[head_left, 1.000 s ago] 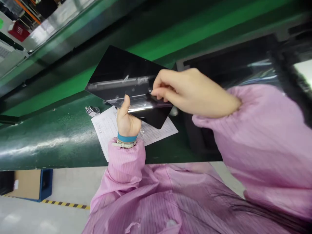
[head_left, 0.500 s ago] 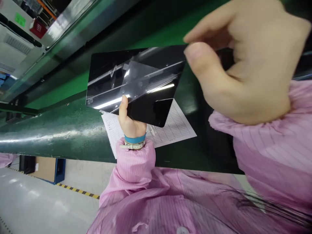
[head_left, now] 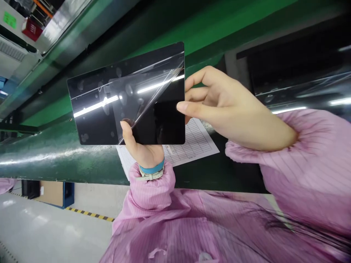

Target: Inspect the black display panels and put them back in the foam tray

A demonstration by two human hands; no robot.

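Note:
A glossy black rectangular panel (head_left: 161,120) is held up in front of me, above the green bench. A clear protective film (head_left: 120,98) covers its left part, and the film's loose edge runs diagonally from the top right corner to the bottom middle. My left hand (head_left: 142,148) grips the panel's bottom edge, thumb pressed on the front by the film's edge. My right hand (head_left: 222,106) is at the panel's right edge, thumb on the front and fingers behind it. Both arms are in pink striped sleeves, and the left wrist carries a blue band.
A printed form sheet (head_left: 192,144) lies on the dark green bench (head_left: 55,157) under the panel. A green conveyor (head_left: 219,25) runs behind. Dark glossy panels (head_left: 296,84) sit at the right. Below, grey floor with striped tape (head_left: 87,213) and a blue-edged box (head_left: 52,191).
The panel has turned to face me squarely and risen. My right hand, which swung up close to the camera half a second ago, has come back to the panel's right edge. More film is lifted.

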